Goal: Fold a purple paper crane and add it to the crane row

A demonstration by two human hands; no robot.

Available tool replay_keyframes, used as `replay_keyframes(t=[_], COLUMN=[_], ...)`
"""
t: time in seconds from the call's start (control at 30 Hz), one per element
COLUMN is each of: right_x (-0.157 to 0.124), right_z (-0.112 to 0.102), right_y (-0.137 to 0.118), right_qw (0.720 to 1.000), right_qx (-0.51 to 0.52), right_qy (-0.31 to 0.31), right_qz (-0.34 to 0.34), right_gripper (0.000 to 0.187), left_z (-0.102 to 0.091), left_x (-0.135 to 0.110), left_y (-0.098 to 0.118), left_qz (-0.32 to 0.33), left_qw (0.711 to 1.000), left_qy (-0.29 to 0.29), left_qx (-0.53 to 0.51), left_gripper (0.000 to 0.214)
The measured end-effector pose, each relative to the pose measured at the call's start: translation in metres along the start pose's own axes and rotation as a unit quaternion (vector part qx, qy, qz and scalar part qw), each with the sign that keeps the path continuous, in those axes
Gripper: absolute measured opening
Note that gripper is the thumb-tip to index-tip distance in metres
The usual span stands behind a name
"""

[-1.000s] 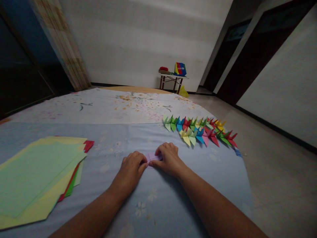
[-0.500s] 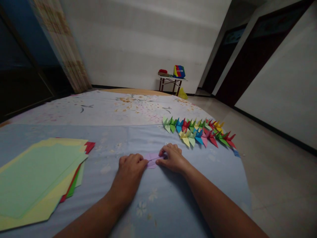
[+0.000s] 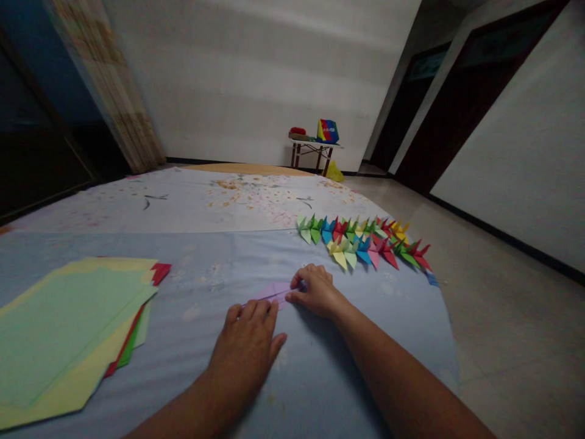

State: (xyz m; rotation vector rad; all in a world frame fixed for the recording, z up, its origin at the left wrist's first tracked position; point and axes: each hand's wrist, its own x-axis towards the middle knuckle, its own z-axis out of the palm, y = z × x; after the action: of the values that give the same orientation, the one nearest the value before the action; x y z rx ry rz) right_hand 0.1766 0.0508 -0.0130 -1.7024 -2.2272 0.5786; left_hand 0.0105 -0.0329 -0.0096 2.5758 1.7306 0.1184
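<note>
A small folded piece of purple origami paper (image 3: 274, 289) lies on the blue cloth in front of me, with crease lines across it. My right hand (image 3: 314, 291) pinches its right end between thumb and fingers. My left hand (image 3: 251, 335) rests flat over the paper's near left edge, fingertips on it and thumb spread out to the side on the cloth. The paper's lower left part is hidden under those fingers.
Rows of folded paper cranes (image 3: 351, 251) in many colours stand at the right. A stack of coloured paper sheets (image 3: 82, 329) lies at the left. Beyond the blue cloth is a white floral tablecloth (image 3: 183, 204). A small side table (image 3: 315, 145) stands by the wall.
My left hand has slid down toward me, and its thumb has come off the paper and spread. The right hand keeps its pinch in nearly the same place.
</note>
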Motion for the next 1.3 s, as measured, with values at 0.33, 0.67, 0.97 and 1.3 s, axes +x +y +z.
replay_keyframes(t=[0.33,0.67,0.97,1.3], right_x=[0.002,0.002,0.002,0.002], right_z=[-0.011,-0.008,-0.004,-0.004], right_y=[0.01,0.011,0.012,0.011], right_qw=[0.998,0.999,0.998,0.998], right_qx=[0.031,0.028,0.035,0.032], right_qy=[-0.04,-0.017,0.002,0.003], right_qz=[-0.029,-0.036,-0.049,-0.049], right_gripper=[0.012,0.012,0.011,0.011], left_z=[0.0,-0.001,-0.004,-0.004], left_x=[0.003,0.005,0.005,0.005], left_y=[0.003,0.003,0.004,0.004], left_qz=[0.0,0.004,0.0,0.01], left_qw=[1.0,1.0,0.999,0.999], left_qy=[-0.007,-0.005,-0.022,-0.024], left_qx=[0.012,0.012,0.029,0.035], left_gripper=[0.042,0.04,0.042,0.043])
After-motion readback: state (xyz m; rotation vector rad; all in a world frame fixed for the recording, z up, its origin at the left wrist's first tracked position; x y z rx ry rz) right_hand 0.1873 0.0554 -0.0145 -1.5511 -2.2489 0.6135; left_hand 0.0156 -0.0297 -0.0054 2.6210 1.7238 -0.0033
